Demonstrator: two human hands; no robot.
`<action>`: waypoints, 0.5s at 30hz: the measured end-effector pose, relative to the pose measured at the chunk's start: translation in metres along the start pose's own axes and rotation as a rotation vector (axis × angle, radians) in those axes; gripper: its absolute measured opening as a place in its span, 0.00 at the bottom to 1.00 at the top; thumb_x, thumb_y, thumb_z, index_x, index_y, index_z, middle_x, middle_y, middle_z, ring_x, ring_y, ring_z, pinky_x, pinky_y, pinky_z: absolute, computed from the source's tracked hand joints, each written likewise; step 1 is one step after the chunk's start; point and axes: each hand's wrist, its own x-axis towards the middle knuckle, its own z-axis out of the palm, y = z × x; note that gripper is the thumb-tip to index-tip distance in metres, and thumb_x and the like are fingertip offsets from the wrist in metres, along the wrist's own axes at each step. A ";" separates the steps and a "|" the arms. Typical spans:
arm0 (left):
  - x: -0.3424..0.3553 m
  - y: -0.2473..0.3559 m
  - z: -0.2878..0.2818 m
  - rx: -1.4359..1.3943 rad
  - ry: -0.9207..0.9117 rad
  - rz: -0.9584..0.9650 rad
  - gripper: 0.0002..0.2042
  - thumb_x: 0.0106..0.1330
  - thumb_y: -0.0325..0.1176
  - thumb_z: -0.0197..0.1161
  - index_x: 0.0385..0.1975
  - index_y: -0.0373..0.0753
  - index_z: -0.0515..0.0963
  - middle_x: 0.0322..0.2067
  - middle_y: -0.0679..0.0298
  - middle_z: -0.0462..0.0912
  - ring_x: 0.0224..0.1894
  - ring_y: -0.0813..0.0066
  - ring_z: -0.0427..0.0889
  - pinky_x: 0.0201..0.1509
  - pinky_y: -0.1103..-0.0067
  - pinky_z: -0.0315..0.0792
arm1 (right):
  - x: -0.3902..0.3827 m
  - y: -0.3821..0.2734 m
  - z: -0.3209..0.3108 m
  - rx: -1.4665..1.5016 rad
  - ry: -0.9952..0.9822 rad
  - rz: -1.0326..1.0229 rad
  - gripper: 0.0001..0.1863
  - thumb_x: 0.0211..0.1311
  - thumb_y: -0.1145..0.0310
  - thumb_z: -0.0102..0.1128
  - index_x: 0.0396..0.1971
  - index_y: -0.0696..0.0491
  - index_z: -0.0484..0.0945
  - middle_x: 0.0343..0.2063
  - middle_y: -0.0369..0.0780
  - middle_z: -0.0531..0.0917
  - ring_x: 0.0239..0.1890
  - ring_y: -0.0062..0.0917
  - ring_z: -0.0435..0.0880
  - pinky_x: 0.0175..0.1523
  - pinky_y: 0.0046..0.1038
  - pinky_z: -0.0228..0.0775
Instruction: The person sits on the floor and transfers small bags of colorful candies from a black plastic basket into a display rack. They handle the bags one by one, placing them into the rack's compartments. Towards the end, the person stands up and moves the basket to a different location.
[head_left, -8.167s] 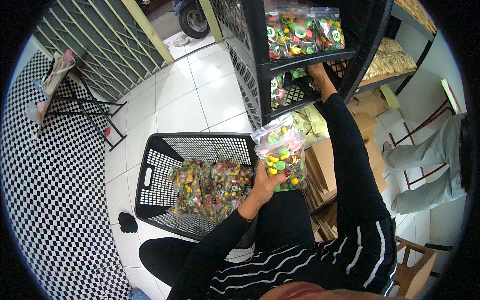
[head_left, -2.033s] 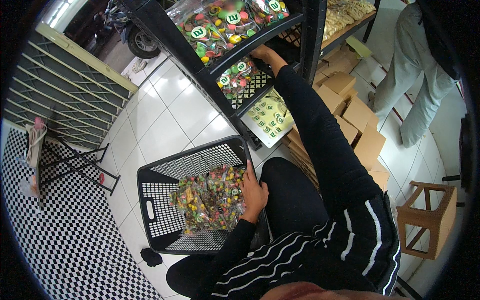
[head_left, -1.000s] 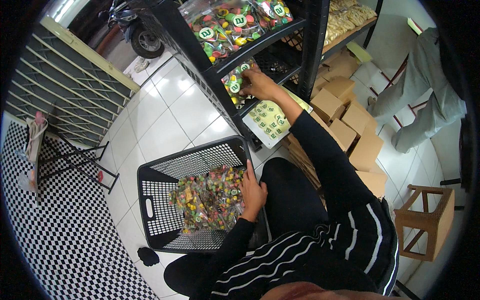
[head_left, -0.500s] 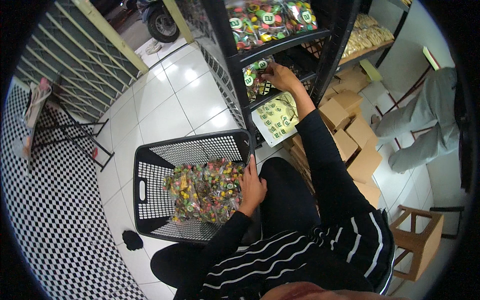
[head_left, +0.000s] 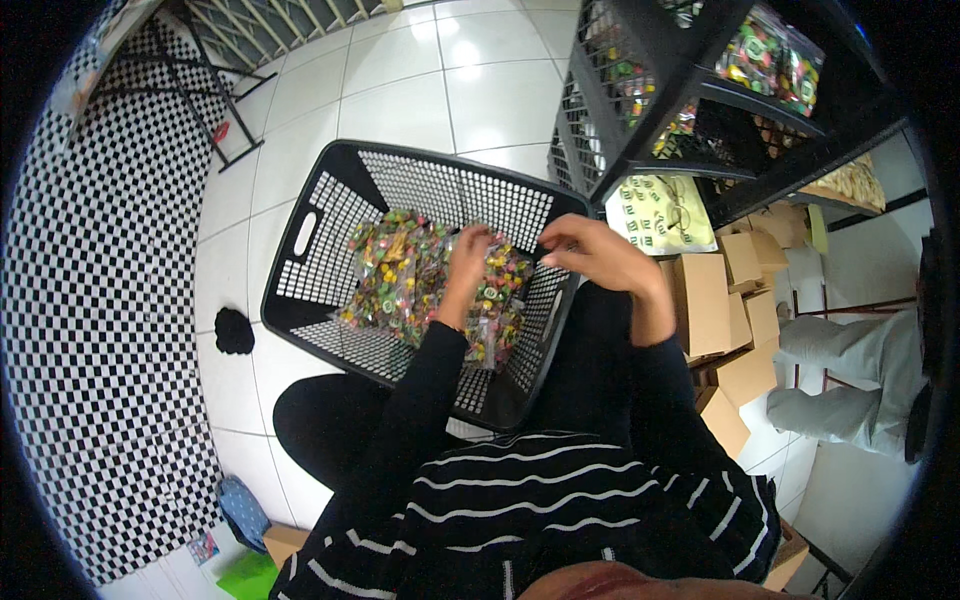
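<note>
A black mesh basket (head_left: 310, 210) holds several clear bags of colourful sweets (head_left: 395, 280). My left hand (head_left: 464, 262) is inside it, fingers curled onto the bags near the middle, apparently gripping one. Above the basket’s right rim, my right hand (head_left: 590, 250) has bent fingers, thumb apart, with nothing visible between them. Just beyond that hand stand a black shelving rack (head_left: 705, 170) with more bags on its tiers (head_left: 765, 55) and, low on it, a yellow sheet of round stickers with scissors (head_left: 640, 215).
Flattened and folded cardboard boxes (head_left: 705, 305) lie at right, beside a person in grey trousers (head_left: 840, 355). At left are a checkered surface (head_left: 105, 330), a folding stand (head_left: 215, 90) and a black cloth (head_left: 234, 330). A metal folding gate (head_left: 265, 20) is at the back.
The view has tipped down. My right hand has left the rack’s lower tier and come down to the basket. My left hand has moved from the right rim onto the bags inside.
</note>
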 end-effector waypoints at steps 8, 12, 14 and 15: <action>0.018 -0.054 -0.090 -0.062 0.343 -0.406 0.17 0.62 0.42 0.53 0.47 0.40 0.74 0.42 0.66 0.78 0.44 0.73 0.75 0.40 0.77 0.67 | 0.149 0.101 0.176 -0.515 -0.538 0.179 0.12 0.53 0.66 0.59 0.35 0.57 0.79 0.34 0.47 0.82 0.40 0.41 0.80 0.41 0.39 0.72; 0.017 -0.088 -0.106 0.047 0.221 -0.476 0.20 0.65 0.43 0.52 0.51 0.38 0.71 0.46 0.64 0.78 0.41 0.71 0.77 0.41 0.72 0.68 | 0.121 0.148 0.251 -0.685 -0.310 -0.017 0.10 0.52 0.69 0.58 0.32 0.58 0.80 0.36 0.45 0.82 0.40 0.38 0.80 0.43 0.41 0.72; 0.020 -0.099 -0.087 0.033 0.184 -0.473 0.20 0.65 0.42 0.52 0.52 0.38 0.70 0.44 0.63 0.79 0.39 0.71 0.76 0.41 0.73 0.68 | 0.094 0.190 0.273 -0.779 -0.354 -0.065 0.11 0.50 0.69 0.59 0.32 0.58 0.81 0.37 0.44 0.82 0.43 0.37 0.79 0.46 0.41 0.70; 0.017 -0.101 -0.084 0.040 0.254 -0.491 0.19 0.65 0.39 0.52 0.53 0.36 0.70 0.44 0.61 0.79 0.39 0.71 0.77 0.43 0.74 0.69 | 0.093 0.191 0.277 -0.822 -0.384 -0.115 0.11 0.49 0.69 0.60 0.33 0.58 0.81 0.37 0.43 0.82 0.45 0.36 0.79 0.48 0.41 0.69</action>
